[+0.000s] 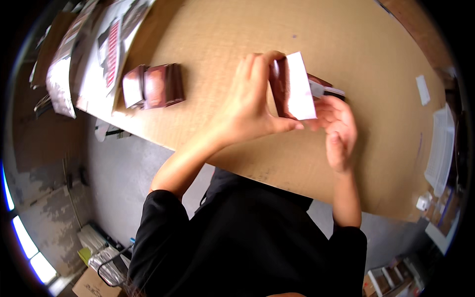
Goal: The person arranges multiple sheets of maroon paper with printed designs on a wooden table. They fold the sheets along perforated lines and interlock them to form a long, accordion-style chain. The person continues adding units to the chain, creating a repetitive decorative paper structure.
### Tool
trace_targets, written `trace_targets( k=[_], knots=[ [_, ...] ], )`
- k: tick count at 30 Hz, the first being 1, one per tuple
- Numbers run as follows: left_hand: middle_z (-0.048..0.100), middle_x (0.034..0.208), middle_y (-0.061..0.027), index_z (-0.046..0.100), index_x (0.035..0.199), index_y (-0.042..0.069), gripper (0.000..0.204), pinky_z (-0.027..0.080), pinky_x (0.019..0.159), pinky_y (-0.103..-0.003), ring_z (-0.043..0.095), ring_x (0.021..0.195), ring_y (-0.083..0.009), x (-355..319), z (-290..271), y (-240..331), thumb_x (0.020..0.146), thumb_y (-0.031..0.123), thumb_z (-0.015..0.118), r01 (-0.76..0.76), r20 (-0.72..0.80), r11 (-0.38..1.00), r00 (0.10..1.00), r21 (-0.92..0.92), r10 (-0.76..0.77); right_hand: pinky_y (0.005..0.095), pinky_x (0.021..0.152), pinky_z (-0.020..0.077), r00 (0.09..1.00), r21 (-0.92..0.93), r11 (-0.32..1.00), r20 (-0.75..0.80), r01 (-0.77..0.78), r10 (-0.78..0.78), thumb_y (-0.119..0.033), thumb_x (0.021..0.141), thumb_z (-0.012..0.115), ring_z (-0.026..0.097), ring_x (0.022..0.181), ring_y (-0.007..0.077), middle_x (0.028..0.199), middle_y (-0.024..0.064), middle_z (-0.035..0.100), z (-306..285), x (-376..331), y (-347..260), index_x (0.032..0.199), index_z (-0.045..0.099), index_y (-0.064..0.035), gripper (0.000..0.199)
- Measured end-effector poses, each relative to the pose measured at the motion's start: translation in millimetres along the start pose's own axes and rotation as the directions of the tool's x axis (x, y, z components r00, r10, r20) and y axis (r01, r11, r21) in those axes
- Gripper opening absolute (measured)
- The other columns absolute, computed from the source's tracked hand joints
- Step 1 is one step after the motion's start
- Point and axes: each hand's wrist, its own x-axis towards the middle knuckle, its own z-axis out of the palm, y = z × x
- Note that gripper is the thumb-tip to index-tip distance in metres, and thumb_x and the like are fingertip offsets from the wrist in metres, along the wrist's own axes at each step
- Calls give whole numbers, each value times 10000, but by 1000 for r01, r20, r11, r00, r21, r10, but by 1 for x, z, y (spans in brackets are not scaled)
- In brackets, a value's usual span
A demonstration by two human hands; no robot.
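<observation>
My left hand [252, 99] grips a reddish-brown, flat-sided piece with a white panel [298, 86], fingers over its far edge and thumb at its near edge. Its exact kind is unclear; it looks like a small folded box or wallet. Beside the panel's right edge is my right hand [339, 126], its fingers loosely curved and its thumb apart from them. Those fingertips are close to the panel, and whether they touch it I cannot tell. Just beyond them lies another dark brown piece with a white and black strip [326, 90], partly hidden.
Glossy brown pieces [161, 85] stand in a small group on the cardboard-coloured tabletop [217, 29], left of my hands. Stacked printed sheets [106, 54] lie at the far left. A white plastic basket [440, 148] and a small white slip [422, 90] are on the right.
</observation>
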Motion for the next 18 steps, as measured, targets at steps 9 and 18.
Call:
trace_targets(
  k=[9,18],
  knots=[
    [594,868,-90,513,1033,-24,296,488,656,-260,586,725,-145,10,54,8,804,121,631,316,287,615,946,-723,-149,158,478,373,971,-181,972,-211,-150,110,-131,858,579,457,595,9,804,12,579,-33,-3,-6,1042,551,33,247],
    [615,881,-110,542,999,-11,148,531,696,-272,636,766,-183,6,48,-11,878,37,474,527,509,37,835,-849,-209,167,495,408,967,-198,969,-235,-149,101,-68,830,595,517,580,46,831,63,605,-31,3,-11,1114,506,13,308]
  ],
)
